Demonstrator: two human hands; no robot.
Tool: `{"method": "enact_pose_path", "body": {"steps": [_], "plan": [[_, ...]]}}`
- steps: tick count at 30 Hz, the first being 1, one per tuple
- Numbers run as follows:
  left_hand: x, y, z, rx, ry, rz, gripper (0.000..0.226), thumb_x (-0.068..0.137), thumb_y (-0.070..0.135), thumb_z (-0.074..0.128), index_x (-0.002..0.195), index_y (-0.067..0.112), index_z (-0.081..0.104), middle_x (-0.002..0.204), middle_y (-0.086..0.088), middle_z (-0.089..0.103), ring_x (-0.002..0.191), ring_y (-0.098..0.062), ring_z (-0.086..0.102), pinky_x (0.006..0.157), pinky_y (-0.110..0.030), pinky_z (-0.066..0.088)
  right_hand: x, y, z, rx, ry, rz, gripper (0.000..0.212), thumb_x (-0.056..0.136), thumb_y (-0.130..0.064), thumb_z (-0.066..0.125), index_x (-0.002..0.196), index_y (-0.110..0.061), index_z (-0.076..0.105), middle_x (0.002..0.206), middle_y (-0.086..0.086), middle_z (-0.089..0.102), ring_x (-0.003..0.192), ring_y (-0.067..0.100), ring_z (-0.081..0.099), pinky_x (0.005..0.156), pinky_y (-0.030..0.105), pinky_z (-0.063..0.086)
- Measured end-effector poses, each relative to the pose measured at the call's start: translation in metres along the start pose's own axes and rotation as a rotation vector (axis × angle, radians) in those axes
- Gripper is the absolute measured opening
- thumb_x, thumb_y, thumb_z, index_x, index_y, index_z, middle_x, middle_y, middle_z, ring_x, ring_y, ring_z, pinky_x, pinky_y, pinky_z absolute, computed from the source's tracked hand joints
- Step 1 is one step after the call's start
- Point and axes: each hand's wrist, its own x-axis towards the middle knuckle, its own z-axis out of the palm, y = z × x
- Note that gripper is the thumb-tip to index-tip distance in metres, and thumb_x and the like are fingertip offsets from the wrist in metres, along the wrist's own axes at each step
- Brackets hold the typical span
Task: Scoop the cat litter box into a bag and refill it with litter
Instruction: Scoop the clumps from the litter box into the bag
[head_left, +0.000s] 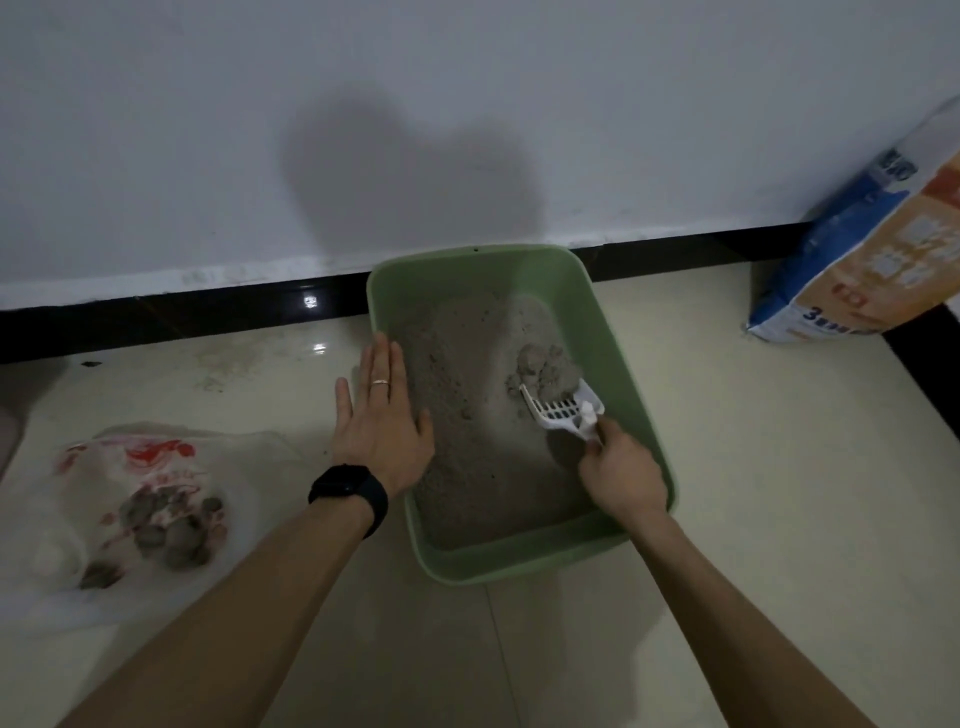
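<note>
Scooping, by the look of it, with the refill not yet begun. Reaching in from the lower edge on two bare forearms, a black watch strapped at the left wrist. Lying slack and open on the floor to the near left, well apart from the box: a thin plastic bag, already holding a heap of dark clumps. Laid flat over the left rim of the green litter box: the left grip, released, fingers straight, grasping nothing, seemingly just steadying the box. Inside the box on its right side, clenched round the handle of the white slotted scoop: the right grip. Set with the scoop's front edge against a small pile of grey clumps, gathered near the right wall on the grey litter. Beyond the box, black skirting and a pale wall; farther right, leaning tilted against that wall, a blue and orange litter sack, untouched. Next, probably: pushing under the pile, lifting level, shaking loose grains back through the slots, then carrying leftward over the rim and down to the bag without spilling.
</note>
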Motion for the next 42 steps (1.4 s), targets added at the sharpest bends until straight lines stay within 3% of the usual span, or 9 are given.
{"method": "enact_pose_path", "body": {"steps": [5,9,12,15,18,22,28,35,42], "plan": [[0.002,-0.002,0.003,0.028,0.026,0.026,0.081,0.099,0.043,0.031,0.152,0.013,-0.021,0.158,-0.007,-0.031,0.147,-0.019,-0.022,0.118,-0.044,-0.008,0.038,-0.031,0.006,0.138,-0.018,-0.108,0.034,0.095,-0.022,0.05,0.129,-0.021,0.055,0.119,0.017,0.066,0.106,0.041,0.061,0.087,0.04,0.048],[0.002,0.001,0.005,0.009,0.05,0.023,0.082,0.097,0.043,0.034,0.154,0.014,-0.019,0.159,-0.006,-0.029,0.148,-0.02,-0.021,0.119,-0.043,-0.007,0.066,-0.07,0.004,0.159,-0.059,-0.135,0.037,0.091,-0.03,0.056,0.128,-0.024,0.057,0.116,0.019,0.066,0.106,0.04,0.061,0.084,0.037,0.048],[0.003,0.001,0.005,-0.011,0.053,0.038,0.084,0.097,0.041,0.038,0.154,0.015,-0.017,0.159,-0.005,-0.028,0.148,-0.021,-0.02,0.119,-0.043,-0.006,0.072,-0.081,0.016,0.304,-0.129,-0.083,0.039,0.092,-0.035,0.059,0.129,-0.027,0.05,0.106,0.004,0.062,0.096,0.029,0.061,0.079,0.032,0.046],[0.003,0.002,0.005,0.0,0.051,0.034,0.083,0.097,0.04,0.038,0.154,0.014,-0.017,0.158,-0.005,-0.029,0.148,-0.021,-0.021,0.118,-0.043,-0.008,0.069,-0.072,0.037,0.599,-0.099,0.023,0.04,0.09,-0.035,0.059,0.127,-0.043,0.045,0.116,-0.007,0.064,0.102,0.021,0.063,0.09,0.047,0.053],[0.003,0.002,0.004,0.015,0.035,0.018,0.082,0.097,0.041,0.034,0.153,0.014,-0.02,0.158,-0.006,-0.03,0.147,-0.02,-0.023,0.12,-0.044,-0.008,0.058,-0.065,0.046,0.7,-0.044,0.081,0.051,0.092,-0.037,0.059,0.14,-0.035,0.041,0.114,-0.006,0.065,0.103,0.019,0.063,0.091,0.045,0.052],[0.002,0.001,0.002,0.031,0.004,0.023,0.081,0.099,0.042,0.031,0.151,0.013,-0.024,0.157,-0.006,-0.032,0.147,-0.021,-0.024,0.121,-0.046,-0.005,0.023,-0.056,0.036,0.806,0.047,0.066,0.039,0.094,-0.029,0.061,0.132,-0.026,0.054,0.107,-0.006,0.065,0.101,0.016,0.061,0.087,0.033,0.047],[0.0,-0.003,-0.006,0.036,-0.053,0.062,0.081,0.1,0.045,0.028,0.15,0.013,-0.026,0.157,-0.007,-0.033,0.147,-0.023,-0.023,0.121,-0.048,-0.003,-0.015,-0.035,0.022,0.823,0.117,-0.021,0.029,0.092,-0.02,0.062,0.119,-0.03,0.063,0.107,-0.006,0.069,0.1,0.023,0.065,0.091,0.054,0.053],[-0.014,-0.014,-0.01,0.072,-0.092,0.158,0.082,0.098,0.05,0.03,0.153,0.013,-0.019,0.158,-0.005,-0.03,0.148,-0.02,-0.021,0.121,-0.046,-0.005,-0.045,-0.025,0.019,0.818,0.126,-0.019,0.034,0.09,-0.018,0.062,0.107,-0.048,0.065,0.106,0.0,0.072,0.097,0.023,0.066,0.091,0.052,0.053],[-0.018,-0.033,-0.021,0.157,-0.135,0.282,0.081,0.098,0.059,0.021,0.154,0.015,-0.017,0.159,-0.001,-0.028,0.149,-0.015,-0.018,0.122,-0.042,-0.003,-0.057,-0.019,0.01,0.793,0.148,-0.018,0.032,0.091,-0.023,0.062,0.123,-0.028,0.065,0.102,0.002,0.072,0.093,0.025,0.067,0.088,0.048,0.055]]}}
